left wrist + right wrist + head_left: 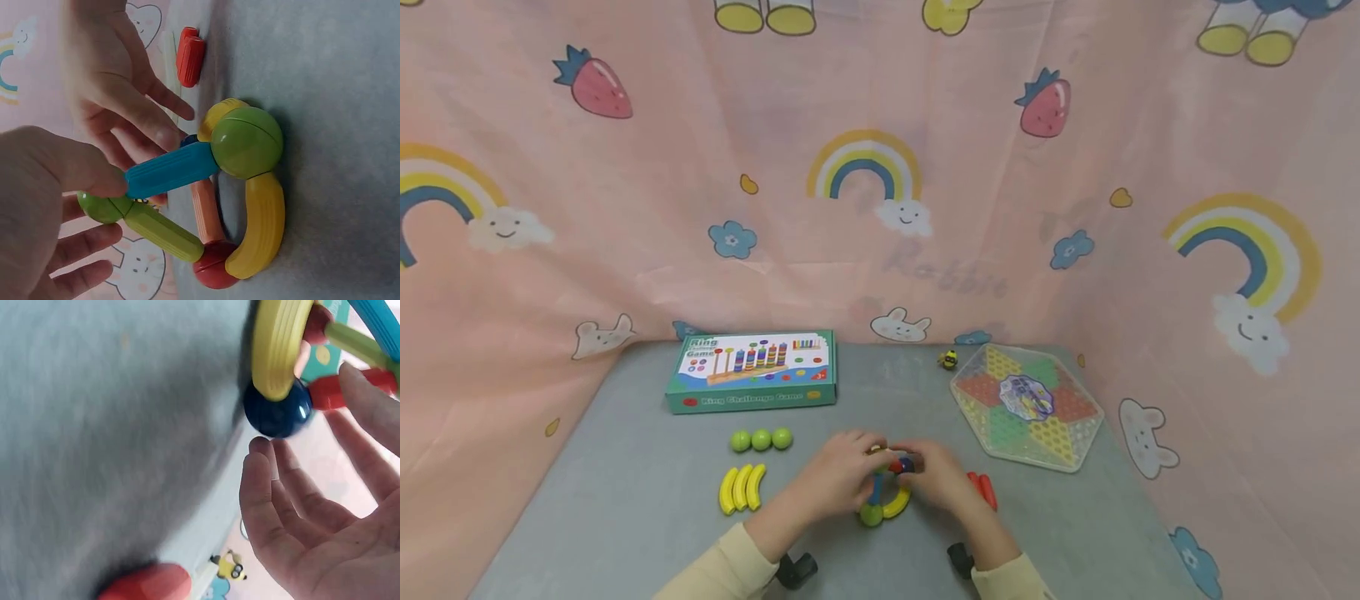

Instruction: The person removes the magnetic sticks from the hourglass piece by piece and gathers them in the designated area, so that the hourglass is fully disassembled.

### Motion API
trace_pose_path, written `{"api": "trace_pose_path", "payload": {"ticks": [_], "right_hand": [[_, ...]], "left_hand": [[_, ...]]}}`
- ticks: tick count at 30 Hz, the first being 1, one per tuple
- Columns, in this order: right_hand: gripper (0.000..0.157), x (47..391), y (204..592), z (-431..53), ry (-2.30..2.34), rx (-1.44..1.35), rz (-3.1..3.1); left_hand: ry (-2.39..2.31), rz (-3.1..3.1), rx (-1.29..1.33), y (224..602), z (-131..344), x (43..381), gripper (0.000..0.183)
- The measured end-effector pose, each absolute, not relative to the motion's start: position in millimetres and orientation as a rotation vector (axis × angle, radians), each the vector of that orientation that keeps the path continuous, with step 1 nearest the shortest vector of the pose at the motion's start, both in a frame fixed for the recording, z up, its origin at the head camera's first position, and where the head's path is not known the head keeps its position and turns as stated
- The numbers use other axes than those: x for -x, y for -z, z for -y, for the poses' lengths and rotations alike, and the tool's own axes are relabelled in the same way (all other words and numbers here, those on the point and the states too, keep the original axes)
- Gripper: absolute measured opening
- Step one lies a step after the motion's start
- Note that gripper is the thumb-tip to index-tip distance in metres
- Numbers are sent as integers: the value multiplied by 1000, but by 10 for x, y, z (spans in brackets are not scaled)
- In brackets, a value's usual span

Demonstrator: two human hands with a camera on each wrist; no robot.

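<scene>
Frame (896, 503) of balls and rods stands on the surface (625, 508) at six o'clock in the head view, between the left hand (842, 477) and right hand (938, 477), which hide most of its upper part. Spare green balls (762, 440) lie between nine and ten o'clock from it and yellow rods (742, 488) at nine, each in a tidy row, probably so that like pieces are easy to pick. Red rods (987, 492) at three are partly covered by the right forearm. The box (751, 371) between ten and eleven, the board (1028, 400) at two and the tiny toy (948, 360) at one sit further back, seemingly out of the hands' way. In the left wrist view, the left hand pinches the frame's top ball (100, 208) at the blue rod (172, 169), thumb in front and fingers behind, likely to steady the peak; the thumb covers that joint. The blue ball (188, 141) is mostly masked by the blue rod. In the right wrist view, the right hand has loosely bent, ungripping fingers at five o'clock of that ball, perhaps to guard or nudge that corner. Its thumb overlaps the red strut (328, 392), but whether it touches is hard to tell. The frame is cut off at one o'clock, and a blurred red rod at seven.
</scene>
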State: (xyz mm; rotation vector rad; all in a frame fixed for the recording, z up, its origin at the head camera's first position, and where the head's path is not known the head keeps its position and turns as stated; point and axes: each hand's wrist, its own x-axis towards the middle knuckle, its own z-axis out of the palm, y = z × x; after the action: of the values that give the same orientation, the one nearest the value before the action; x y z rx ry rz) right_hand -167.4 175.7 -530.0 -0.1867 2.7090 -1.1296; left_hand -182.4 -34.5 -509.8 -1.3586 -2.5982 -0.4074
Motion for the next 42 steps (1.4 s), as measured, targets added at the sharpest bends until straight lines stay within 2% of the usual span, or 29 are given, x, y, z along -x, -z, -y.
{"api": "trace_pose_path", "payload": {"ticks": [6, 13, 29, 37, 42], "right_hand": [[17, 1700, 5377, -1711, 1101, 239, -2724], [5, 1712, 5393, -1673, 1064, 330, -2818], [6, 1716, 5417, -1673, 1023, 364, -2836], [15, 1698, 5378, -1655, 1004, 317, -2822], [15, 1690, 5383, -1660, 1017, 343, -2816]], "left_hand": [[251, 2646, 1391, 5077, 282, 1835, 42], [235, 2672, 1425, 5065, 258, 1850, 39], [407, 2720, 1395, 5060, 244, 1841, 39], [592, 2756, 1361, 5076, 256, 1833, 38], [742, 2750, 1346, 5103, 265, 1830, 36]]}}
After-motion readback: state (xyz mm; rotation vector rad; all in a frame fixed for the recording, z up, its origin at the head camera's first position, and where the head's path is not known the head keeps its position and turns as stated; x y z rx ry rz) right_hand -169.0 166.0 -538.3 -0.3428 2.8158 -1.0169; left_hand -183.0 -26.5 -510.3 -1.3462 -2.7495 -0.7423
